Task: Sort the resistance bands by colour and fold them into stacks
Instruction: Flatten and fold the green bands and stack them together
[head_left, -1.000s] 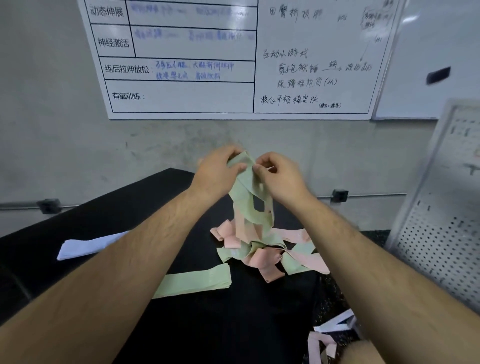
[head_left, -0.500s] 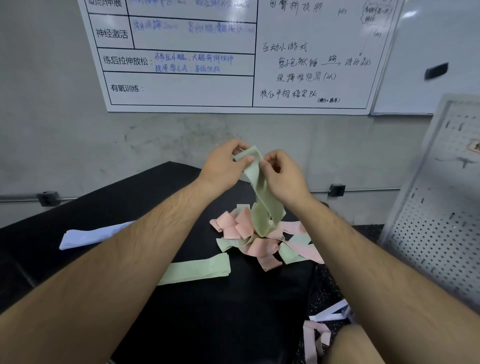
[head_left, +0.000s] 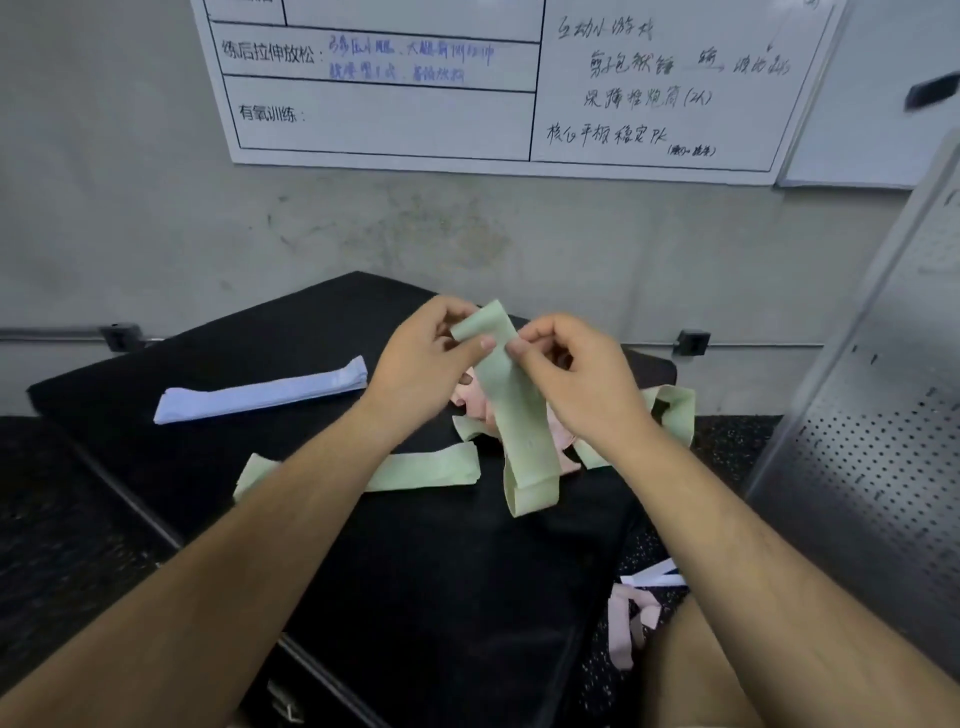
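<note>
Both hands are up over the worktop (head_left: 415, 597), and each grip is narrow: left hand (head_left: 431, 364) and right hand (head_left: 576, 384) pinch the top end of one green band (head_left: 519, 415) between thumb and fingers, and the rest hangs in a loop just above the black surface. Score so far, as I read it: one folded blue stack (head_left: 260, 397) lies neat at ten o'clock from the hands, and one flat green strip (head_left: 426, 470) at seven o'clock is likely the start of the green stack. Plenty looks left: a tangle (head_left: 478, 410) of pink and green bands sits right under the hands, partly hidden by them, with a green loop (head_left: 675, 415) spilling out at three o'clock. More pink and pale floor bands (head_left: 631, 623) lie off the worktop at five o'clock. Nothing blocks the way to the flat strip. The tangle itself is the snag, since bands could drag one another along. A whiteboard (head_left: 467, 104) hangs on the wall at twelve, with a perforated panel (head_left: 857, 467) at three.
</note>
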